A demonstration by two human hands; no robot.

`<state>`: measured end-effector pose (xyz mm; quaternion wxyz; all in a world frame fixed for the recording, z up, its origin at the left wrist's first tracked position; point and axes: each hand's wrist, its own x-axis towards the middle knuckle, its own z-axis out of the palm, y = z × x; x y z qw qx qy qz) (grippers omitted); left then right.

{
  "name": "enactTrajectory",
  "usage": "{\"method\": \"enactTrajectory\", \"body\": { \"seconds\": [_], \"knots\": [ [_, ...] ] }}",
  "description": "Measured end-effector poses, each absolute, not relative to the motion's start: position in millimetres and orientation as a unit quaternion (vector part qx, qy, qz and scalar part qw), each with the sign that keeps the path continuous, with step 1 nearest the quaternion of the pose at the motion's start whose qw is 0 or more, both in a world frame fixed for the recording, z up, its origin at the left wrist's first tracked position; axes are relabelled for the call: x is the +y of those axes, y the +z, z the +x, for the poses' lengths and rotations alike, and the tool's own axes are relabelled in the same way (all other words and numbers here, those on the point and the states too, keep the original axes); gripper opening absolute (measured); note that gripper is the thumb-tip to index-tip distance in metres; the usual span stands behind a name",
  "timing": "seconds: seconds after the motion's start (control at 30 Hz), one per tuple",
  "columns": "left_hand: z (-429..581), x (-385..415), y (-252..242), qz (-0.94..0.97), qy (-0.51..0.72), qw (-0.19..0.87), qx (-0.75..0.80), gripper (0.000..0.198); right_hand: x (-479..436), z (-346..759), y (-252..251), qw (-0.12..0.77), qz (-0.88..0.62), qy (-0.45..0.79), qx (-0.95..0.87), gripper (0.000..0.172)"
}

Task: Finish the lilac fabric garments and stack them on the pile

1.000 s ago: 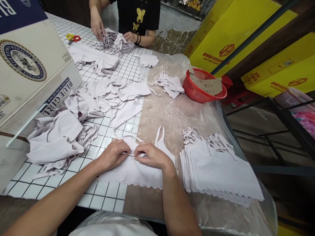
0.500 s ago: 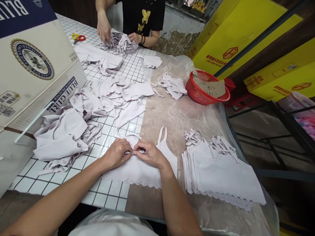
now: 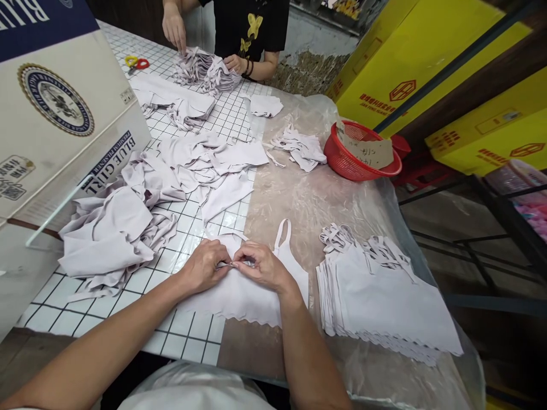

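Note:
A pale lilac strap top [image 3: 243, 299] lies flat on the table in front of me, one strap loop pointing away. My left hand [image 3: 205, 266] and my right hand [image 3: 262, 266] meet at its upper edge, both pinched on the fabric, fingertips almost touching. To the right lies a neat stack of the same tops [image 3: 384, 296]. A loose heap of lilac garments [image 3: 111, 239] sits to my left.
A big white and blue carton [image 3: 55, 114] stands at the left. A red basket [image 3: 361, 162] with a cardboard slip sits at the back right. Across the table a person in black handles a garment pile [image 3: 209, 71]; scissors [image 3: 137, 62] lie nearby. Yellow boxes [image 3: 405, 62] stand beyond.
My hands stay pinched on the top's upper edge, shifting only slightly. The view has shifted a little. The person opposite has lifted one hand off their pile.

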<state>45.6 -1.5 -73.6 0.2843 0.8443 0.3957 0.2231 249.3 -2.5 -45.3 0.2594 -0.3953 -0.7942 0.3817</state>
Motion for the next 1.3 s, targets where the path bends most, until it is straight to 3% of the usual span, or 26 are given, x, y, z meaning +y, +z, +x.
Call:
{"method": "enactTrajectory", "body": {
  "seconds": [0.4,0.63,0.9,1.3],
  "knots": [
    [45.5,-2.0,-73.7,0.845,0.217,0.29,0.395,0.011,-0.1,253.1,-46.7,0.234,-0.371,0.366,-0.821,0.014],
    [47.3,-3.0,-74.1,0.847,0.222,0.269,0.402,0.01,0.0,247.2,-48.4,0.288,-0.37,0.377,-0.799,0.011],
    [48.4,-3.6,-72.8,0.846,0.23,0.266,0.4,0.009,-0.6,250.9,-48.6,0.263,-0.375,0.369,-0.809,0.014],
    [49.2,-4.1,-71.4,0.845,0.219,0.258,0.414,0.013,-0.3,247.5,-53.3,0.305,-0.36,0.388,-0.792,0.01]
  ]
}}
